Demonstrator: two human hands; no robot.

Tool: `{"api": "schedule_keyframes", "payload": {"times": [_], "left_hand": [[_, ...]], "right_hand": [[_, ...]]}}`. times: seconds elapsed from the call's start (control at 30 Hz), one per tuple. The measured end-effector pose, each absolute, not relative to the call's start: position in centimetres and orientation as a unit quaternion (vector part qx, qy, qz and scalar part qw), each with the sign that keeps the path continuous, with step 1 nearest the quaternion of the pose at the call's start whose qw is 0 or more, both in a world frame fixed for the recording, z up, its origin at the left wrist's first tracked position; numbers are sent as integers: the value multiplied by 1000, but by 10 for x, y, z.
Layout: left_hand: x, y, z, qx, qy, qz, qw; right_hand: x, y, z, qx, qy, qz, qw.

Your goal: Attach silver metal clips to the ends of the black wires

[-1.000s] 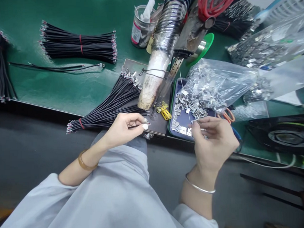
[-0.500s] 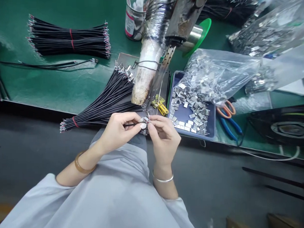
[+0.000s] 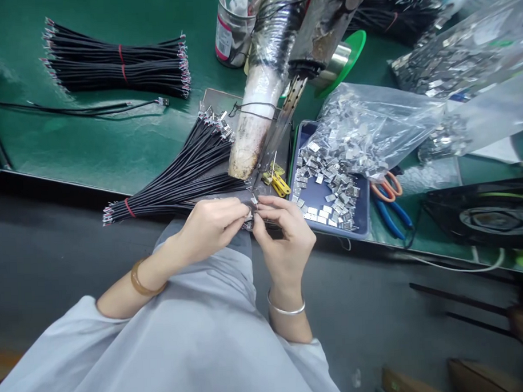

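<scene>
My left hand [image 3: 213,225] pinches the end of a thin black wire at the front edge of the bench. My right hand [image 3: 284,235] meets it fingertip to fingertip and holds a small silver metal clip [image 3: 253,201] against the wire end. Just behind both hands lies a fanned bundle of black wires [image 3: 181,176] tied with a red band. Right of my hands a blue tray [image 3: 365,212] holds several loose metal clips. A wrapped tool [image 3: 262,99] hangs over a metal plate behind my fingers.
A clear bag of metal clips [image 3: 371,132] spills into the tray. Another tied wire bundle [image 3: 115,67] and a single wire [image 3: 78,111] lie on the green mat at left. Orange and blue pliers [image 3: 388,200], a yellow clip [image 3: 280,184], a jar [image 3: 232,28].
My right hand left the blue tray with a clip and came left to meet my left hand. Both hands now press together at the wire end.
</scene>
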State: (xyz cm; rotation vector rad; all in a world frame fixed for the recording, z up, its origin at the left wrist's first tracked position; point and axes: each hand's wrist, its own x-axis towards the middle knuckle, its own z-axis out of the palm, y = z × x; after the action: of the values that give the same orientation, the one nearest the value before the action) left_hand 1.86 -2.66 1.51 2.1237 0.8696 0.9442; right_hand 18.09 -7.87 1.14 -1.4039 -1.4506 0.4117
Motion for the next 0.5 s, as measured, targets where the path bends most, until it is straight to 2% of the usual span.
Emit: {"api": "schedule_keyframes", "payload": {"times": [0.07,0.13,0.27,0.4,0.5], "left_hand": [[18,-27,16,782,351,350,378],[18,-27,18,720,368,345,475],[17,-22,24,581,375,341,637],[20,-17,28,526,384,350,673],[23,-15,31,508,399,362,672]], "right_hand": [[178,-79,10,-582,-598,183,520],[174,-78,7,-578,-589,189,531],[172,-77,0,-582,-588,117,550],[176,-80,0,-557,-606,-4,568],[178,-83,0,-527,-657,-30,539]]}}
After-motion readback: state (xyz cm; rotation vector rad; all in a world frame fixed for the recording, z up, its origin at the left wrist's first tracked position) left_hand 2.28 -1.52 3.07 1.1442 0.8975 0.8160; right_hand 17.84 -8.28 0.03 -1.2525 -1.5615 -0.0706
